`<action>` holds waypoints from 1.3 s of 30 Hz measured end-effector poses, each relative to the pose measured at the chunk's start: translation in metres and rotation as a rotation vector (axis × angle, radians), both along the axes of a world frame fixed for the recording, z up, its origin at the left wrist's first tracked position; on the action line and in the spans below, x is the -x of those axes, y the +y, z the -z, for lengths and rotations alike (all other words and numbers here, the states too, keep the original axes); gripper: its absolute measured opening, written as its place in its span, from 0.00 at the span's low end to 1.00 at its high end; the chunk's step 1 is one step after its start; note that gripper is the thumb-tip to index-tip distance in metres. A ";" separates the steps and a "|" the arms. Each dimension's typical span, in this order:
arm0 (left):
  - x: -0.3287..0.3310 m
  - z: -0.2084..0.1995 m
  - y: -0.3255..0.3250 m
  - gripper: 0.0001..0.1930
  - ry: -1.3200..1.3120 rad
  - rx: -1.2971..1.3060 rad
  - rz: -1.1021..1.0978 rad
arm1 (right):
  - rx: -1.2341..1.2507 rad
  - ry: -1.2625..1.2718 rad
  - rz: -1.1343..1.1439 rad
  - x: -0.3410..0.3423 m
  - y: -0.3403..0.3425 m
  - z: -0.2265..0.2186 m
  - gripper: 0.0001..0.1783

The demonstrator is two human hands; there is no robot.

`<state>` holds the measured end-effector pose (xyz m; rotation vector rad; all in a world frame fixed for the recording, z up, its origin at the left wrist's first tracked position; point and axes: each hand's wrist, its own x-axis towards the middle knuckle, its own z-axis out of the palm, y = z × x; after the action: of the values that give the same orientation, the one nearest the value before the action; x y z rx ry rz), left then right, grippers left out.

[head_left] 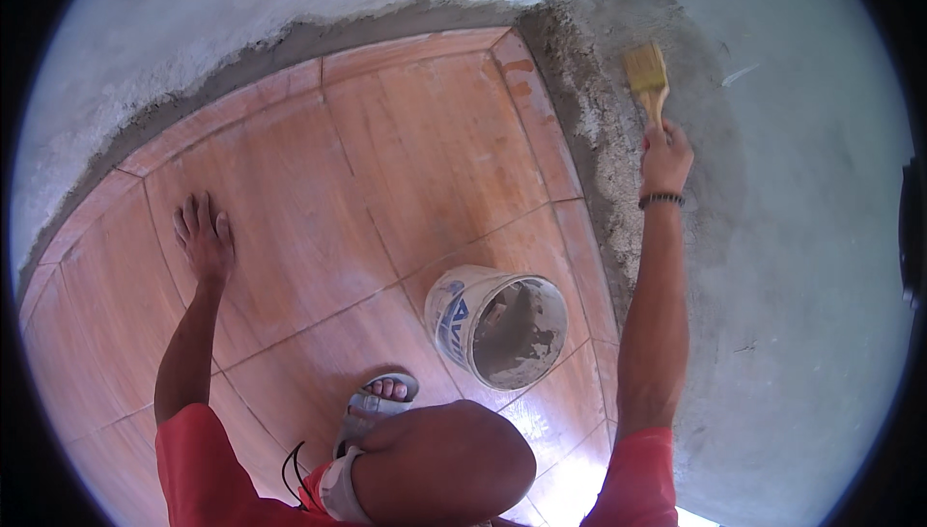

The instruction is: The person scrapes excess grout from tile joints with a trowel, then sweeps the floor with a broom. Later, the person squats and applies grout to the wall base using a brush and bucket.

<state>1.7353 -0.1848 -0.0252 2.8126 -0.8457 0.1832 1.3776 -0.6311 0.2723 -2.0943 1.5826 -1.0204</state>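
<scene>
My right hand [667,157] is closed around the wooden handle of a paintbrush [647,73]. Its wide yellowish bristles point up and away, against the damp grey plaster of the right wall [792,237], near the corner. A dark bracelet circles that wrist. Flat on the tiled floor [280,228] at the left, my left hand [206,239] has its fingers spread and holds nothing. Between my arms stands a white plastic bucket [454,319], smeared with grey; wet grey material coats its inside, and a small object in it is too unclear to name.
Orange-brown skirting tiles [415,50] edge the floor along both walls. Above them runs a rough band of grey mortar [603,141], uneven beside the right wall. My bent knee [444,459] and sandalled foot [386,392] are close to the bucket. Bright light falls on tiles below it.
</scene>
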 end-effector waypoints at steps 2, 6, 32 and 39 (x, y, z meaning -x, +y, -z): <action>-0.004 0.006 0.006 0.25 -0.031 -0.012 -0.001 | 0.267 0.129 -0.062 0.049 0.023 0.032 0.11; -0.006 0.012 0.013 0.25 -0.047 -0.030 -0.017 | -0.036 -0.215 0.344 0.158 0.142 0.070 0.14; 0.325 -0.198 -0.204 0.10 0.461 -0.315 1.664 | -0.129 -0.129 0.562 0.296 0.279 0.059 0.13; 0.367 -0.169 -0.243 0.08 -0.151 -0.877 1.978 | -0.137 -0.190 0.588 0.320 0.308 0.065 0.12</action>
<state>1.3681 -0.4281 0.1436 0.9342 -3.5306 -0.3608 1.0571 -0.3235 0.2076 -1.4147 2.1476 -1.1990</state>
